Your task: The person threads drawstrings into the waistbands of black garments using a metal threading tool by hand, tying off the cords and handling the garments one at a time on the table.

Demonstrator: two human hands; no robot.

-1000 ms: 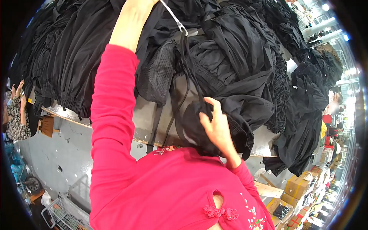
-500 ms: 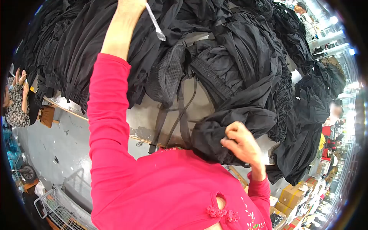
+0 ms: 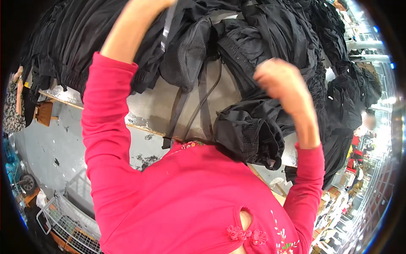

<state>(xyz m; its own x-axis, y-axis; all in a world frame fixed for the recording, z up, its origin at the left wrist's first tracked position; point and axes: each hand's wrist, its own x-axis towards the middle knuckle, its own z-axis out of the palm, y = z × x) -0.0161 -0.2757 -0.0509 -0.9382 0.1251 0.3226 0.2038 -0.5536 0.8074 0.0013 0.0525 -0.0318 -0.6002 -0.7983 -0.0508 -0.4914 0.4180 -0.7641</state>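
Observation:
At the top edge my left hand [image 3: 168, 2] is partly cut off by the frame. A thin pale metallic tool [image 3: 167, 29] hangs down from it over black cloth, its lower end blurred. My right hand [image 3: 281, 80] is raised over the black garments [image 3: 275, 38], closed and smeared by motion; anything inside it is hidden. Between the hands lies a black mesh piece [image 3: 186, 57], with black straps [image 3: 179, 110] and a cord [image 3: 205, 99] trailing to the table's near edge. A bunched black garment with gathered elastic [image 3: 249, 131] rests below my right hand.
Black garments are heaped across the grey table [image 3: 148, 106]. A person in a patterned top [image 3: 15, 106] is at the far left, near a brown stool [image 3: 44, 113]. A wire cart [image 3: 69, 222] stands at the lower left, and cluttered shelves and goods [image 3: 359, 169] line the right.
My right hand has risen away from the bunched garment, moving up and to the right, and its fingers have closed. The tool at my left hand no longer has the cord at its tip.

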